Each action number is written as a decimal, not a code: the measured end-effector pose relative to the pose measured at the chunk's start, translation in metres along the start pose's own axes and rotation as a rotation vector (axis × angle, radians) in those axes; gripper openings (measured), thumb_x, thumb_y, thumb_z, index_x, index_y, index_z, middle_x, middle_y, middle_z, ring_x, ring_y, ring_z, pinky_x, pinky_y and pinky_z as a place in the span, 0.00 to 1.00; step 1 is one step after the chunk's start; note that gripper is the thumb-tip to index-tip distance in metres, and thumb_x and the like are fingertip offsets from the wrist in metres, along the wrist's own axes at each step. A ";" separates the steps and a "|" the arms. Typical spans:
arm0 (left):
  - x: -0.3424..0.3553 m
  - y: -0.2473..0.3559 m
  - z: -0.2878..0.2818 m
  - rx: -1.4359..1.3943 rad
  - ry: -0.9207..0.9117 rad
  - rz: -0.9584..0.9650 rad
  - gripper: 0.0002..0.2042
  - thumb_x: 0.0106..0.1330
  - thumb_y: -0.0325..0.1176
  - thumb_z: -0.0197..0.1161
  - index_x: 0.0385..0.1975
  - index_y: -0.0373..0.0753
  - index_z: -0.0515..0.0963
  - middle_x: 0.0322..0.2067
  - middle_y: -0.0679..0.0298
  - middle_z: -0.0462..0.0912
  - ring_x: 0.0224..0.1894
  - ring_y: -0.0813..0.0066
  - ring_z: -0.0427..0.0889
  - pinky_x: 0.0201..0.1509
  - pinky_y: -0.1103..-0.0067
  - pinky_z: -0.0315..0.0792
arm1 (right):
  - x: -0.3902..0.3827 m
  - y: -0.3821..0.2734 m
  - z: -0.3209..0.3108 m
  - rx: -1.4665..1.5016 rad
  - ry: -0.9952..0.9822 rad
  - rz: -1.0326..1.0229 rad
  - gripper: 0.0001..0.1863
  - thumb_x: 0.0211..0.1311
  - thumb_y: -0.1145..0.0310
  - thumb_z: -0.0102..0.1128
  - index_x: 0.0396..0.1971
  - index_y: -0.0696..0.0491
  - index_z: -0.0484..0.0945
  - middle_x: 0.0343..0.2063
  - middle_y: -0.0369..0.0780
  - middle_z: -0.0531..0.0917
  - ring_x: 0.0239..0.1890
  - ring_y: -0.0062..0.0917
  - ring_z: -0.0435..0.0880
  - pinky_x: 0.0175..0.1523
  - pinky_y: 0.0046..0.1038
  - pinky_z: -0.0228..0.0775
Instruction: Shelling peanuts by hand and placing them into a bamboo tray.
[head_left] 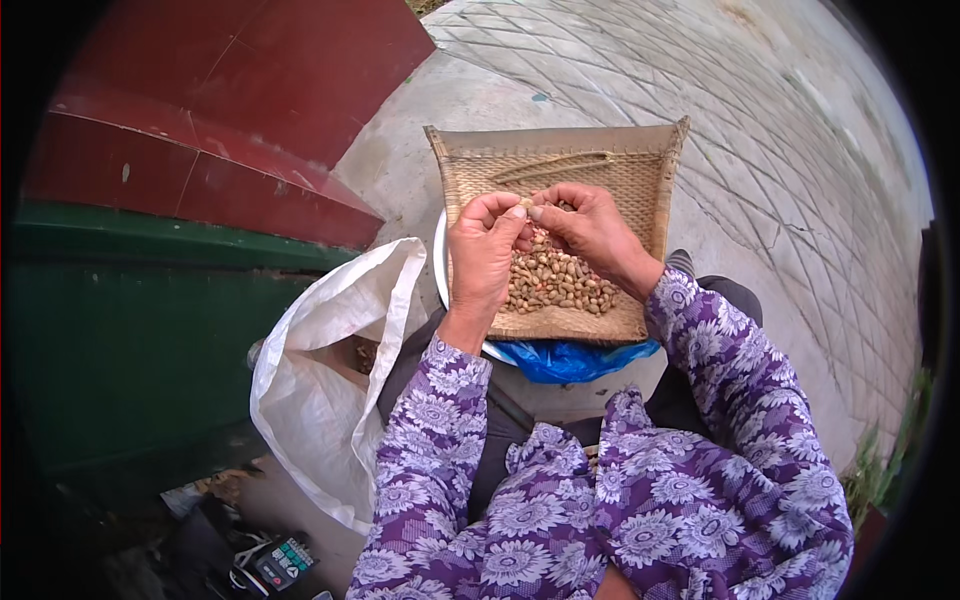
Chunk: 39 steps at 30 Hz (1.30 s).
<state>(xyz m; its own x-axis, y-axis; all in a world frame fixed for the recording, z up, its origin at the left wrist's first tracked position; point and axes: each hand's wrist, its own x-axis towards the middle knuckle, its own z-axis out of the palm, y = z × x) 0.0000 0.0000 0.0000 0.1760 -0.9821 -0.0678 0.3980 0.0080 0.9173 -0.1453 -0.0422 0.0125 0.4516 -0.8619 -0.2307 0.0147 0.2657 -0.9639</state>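
Purple floral sleeves; both hands' fingers pinched on, seemingly, one peanut (best cracked low) over woven tray of peanuts.

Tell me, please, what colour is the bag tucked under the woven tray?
The bag under the woven tray is bright blue, shown in the head view.

Bare weave lay open at the far end of the woven tray, beyond the heap of peanuts. A white sack crowded the left side just beside the tray, with a red and green wall behind it. Paved ground to the right stood free.
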 end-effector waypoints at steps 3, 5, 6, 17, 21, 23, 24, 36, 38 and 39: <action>0.000 0.002 0.002 -0.005 0.010 -0.022 0.05 0.58 0.23 0.58 0.34 0.35 0.73 0.25 0.62 0.79 0.24 0.79 0.78 0.27 0.86 0.74 | -0.002 -0.004 0.000 -0.023 0.013 -0.034 0.10 0.55 0.69 0.59 0.32 0.60 0.78 0.22 0.33 0.78 0.23 0.12 0.72 0.26 0.16 0.64; 0.000 0.005 0.000 0.022 -0.007 -0.048 0.05 0.58 0.22 0.57 0.33 0.35 0.73 0.24 0.62 0.79 0.23 0.79 0.78 0.24 0.85 0.74 | -0.004 -0.010 0.002 -0.045 0.017 -0.035 0.10 0.55 0.69 0.59 0.33 0.61 0.78 0.22 0.33 0.78 0.22 0.11 0.71 0.25 0.15 0.63; 0.000 0.008 0.001 0.019 -0.007 -0.045 0.05 0.58 0.22 0.57 0.33 0.35 0.73 0.24 0.62 0.79 0.23 0.79 0.78 0.24 0.85 0.74 | -0.004 -0.012 0.001 -0.048 0.016 -0.037 0.10 0.55 0.69 0.59 0.33 0.61 0.78 0.22 0.33 0.78 0.22 0.11 0.71 0.25 0.15 0.63; -0.004 0.019 0.000 0.105 -0.047 -0.087 0.03 0.57 0.22 0.57 0.30 0.33 0.72 0.20 0.61 0.78 0.20 0.78 0.79 0.20 0.86 0.74 | -0.005 -0.017 -0.003 -0.288 -0.091 -0.215 0.09 0.54 0.70 0.58 0.34 0.59 0.79 0.18 0.28 0.75 0.20 0.08 0.68 0.23 0.14 0.60; -0.008 0.027 0.006 0.305 -0.048 -0.050 0.03 0.57 0.22 0.56 0.30 0.32 0.71 0.21 0.60 0.79 0.20 0.78 0.80 0.21 0.86 0.74 | -0.003 -0.015 -0.005 -0.339 -0.115 -0.275 0.10 0.52 0.72 0.57 0.34 0.61 0.79 0.21 0.36 0.79 0.24 0.14 0.74 0.28 0.20 0.68; -0.010 0.029 0.005 0.349 -0.091 -0.046 0.03 0.58 0.22 0.55 0.30 0.31 0.70 0.21 0.59 0.79 0.21 0.77 0.80 0.21 0.86 0.74 | 0.000 -0.009 -0.006 -0.408 -0.113 -0.405 0.10 0.51 0.73 0.57 0.34 0.61 0.79 0.22 0.39 0.79 0.25 0.16 0.75 0.29 0.20 0.68; -0.010 0.029 0.004 0.347 -0.089 -0.045 0.03 0.58 0.22 0.55 0.30 0.31 0.70 0.21 0.59 0.79 0.21 0.77 0.80 0.21 0.86 0.74 | -0.001 -0.011 -0.005 -0.409 -0.115 -0.405 0.10 0.51 0.73 0.57 0.34 0.61 0.79 0.22 0.39 0.79 0.25 0.16 0.75 0.29 0.20 0.68; -0.012 0.027 0.002 0.342 -0.129 -0.023 0.04 0.56 0.19 0.52 0.31 0.30 0.68 0.22 0.58 0.79 0.22 0.79 0.80 0.22 0.85 0.75 | -0.003 -0.022 -0.004 -0.520 -0.208 -0.519 0.09 0.49 0.77 0.56 0.31 0.61 0.78 0.21 0.41 0.79 0.24 0.24 0.77 0.30 0.25 0.68; -0.012 0.027 0.004 0.347 -0.141 -0.030 0.04 0.56 0.19 0.52 0.31 0.30 0.68 0.23 0.58 0.79 0.22 0.79 0.80 0.22 0.85 0.75 | 0.000 -0.019 -0.007 -0.619 -0.212 -0.647 0.08 0.48 0.76 0.56 0.31 0.60 0.79 0.22 0.43 0.79 0.24 0.29 0.77 0.30 0.27 0.68; -0.012 0.027 0.003 0.347 -0.143 -0.030 0.04 0.56 0.19 0.52 0.31 0.30 0.68 0.23 0.58 0.79 0.22 0.79 0.80 0.22 0.85 0.75 | 0.000 -0.020 -0.007 -0.619 -0.210 -0.647 0.08 0.48 0.76 0.56 0.31 0.60 0.79 0.22 0.43 0.79 0.24 0.29 0.77 0.30 0.27 0.68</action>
<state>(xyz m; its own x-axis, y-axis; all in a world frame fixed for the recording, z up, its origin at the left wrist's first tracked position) 0.0056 0.0112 0.0265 0.0312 -0.9975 -0.0638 0.0680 -0.0616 0.9958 -0.1518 -0.0506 0.0305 0.6752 -0.6499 0.3490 -0.1318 -0.5717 -0.8098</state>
